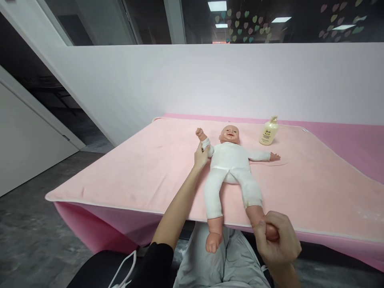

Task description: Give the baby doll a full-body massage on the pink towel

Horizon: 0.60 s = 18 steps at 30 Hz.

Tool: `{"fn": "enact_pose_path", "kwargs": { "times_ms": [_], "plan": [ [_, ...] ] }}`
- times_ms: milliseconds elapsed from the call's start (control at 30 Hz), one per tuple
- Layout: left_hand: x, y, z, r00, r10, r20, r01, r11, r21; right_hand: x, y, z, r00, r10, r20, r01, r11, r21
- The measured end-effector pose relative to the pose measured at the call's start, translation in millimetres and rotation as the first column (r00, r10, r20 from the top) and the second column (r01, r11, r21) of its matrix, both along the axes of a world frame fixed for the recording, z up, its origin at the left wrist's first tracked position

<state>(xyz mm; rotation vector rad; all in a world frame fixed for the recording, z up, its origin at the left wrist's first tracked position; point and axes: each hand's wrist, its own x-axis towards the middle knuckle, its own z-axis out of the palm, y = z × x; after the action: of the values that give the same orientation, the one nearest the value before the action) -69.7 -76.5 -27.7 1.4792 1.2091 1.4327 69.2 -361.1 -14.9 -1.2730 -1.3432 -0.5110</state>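
A baby doll (230, 157) with a white cloth body lies on its back on a pink blanket (135, 160), head toward the wall and feet over the near table edge. My left hand (201, 155) is closed around the doll's bent arm on the left, just below its raised fist. At the near edge my right hand (277, 238) is wrapped around the doll's foot on the right side. The doll's other foot hangs free above my lap. Its arm on the right stretches out flat on the blanket.
A pale yellow pump bottle (268, 132) stands on the blanket right of the doll's head. Behind the table rises a white wall (210, 80) with windows above. A white cable (124, 270) lies at lower left, by a black chair (99, 270).
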Motion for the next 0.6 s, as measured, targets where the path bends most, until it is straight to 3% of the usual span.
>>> {"fn": "enact_pose_path", "kwargs": {
  "times_ms": [100, 233, 300, 433, 500, 600],
  "plan": [
    [-0.3, -5.4, 5.6, 0.999, -0.015, 0.036, 0.013, 0.999, 0.039, 9.0, 17.3, 26.5, 0.996, -0.048, -0.079, 0.054, 0.995, 0.079],
    [5.8, -22.6, 16.7, 0.981, -0.058, -0.185, 0.093, 0.978, 0.186, 16.2, 55.8, 49.5, 0.982, -0.008, -0.191, 0.020, 0.998, 0.061],
    [9.5, -29.4, 19.1, 0.921, -0.051, -0.387, 0.163, 0.951, 0.262, 16.1, 82.3, 43.6, 0.982, 0.029, -0.186, -0.029, 1.000, 0.001],
    [10.9, -34.0, 19.1, 0.687, 0.051, -0.725, 0.277, 0.904, 0.326, 11.7, 119.1, 19.5, 0.977, 0.081, -0.197, -0.111, 0.983, -0.147],
    [9.1, -33.3, 19.3, 0.633, 0.092, -0.768, 0.270, 0.904, 0.331, 8.8, 114.6, 17.9, 0.973, 0.083, -0.218, -0.120, 0.979, -0.165],
    [5.7, -30.4, 20.8, 0.658, 0.106, -0.746, 0.205, 0.927, 0.313, 4.7, 79.4, 30.5, 0.968, 0.052, -0.245, -0.077, 0.992, -0.096]
  ]
}}
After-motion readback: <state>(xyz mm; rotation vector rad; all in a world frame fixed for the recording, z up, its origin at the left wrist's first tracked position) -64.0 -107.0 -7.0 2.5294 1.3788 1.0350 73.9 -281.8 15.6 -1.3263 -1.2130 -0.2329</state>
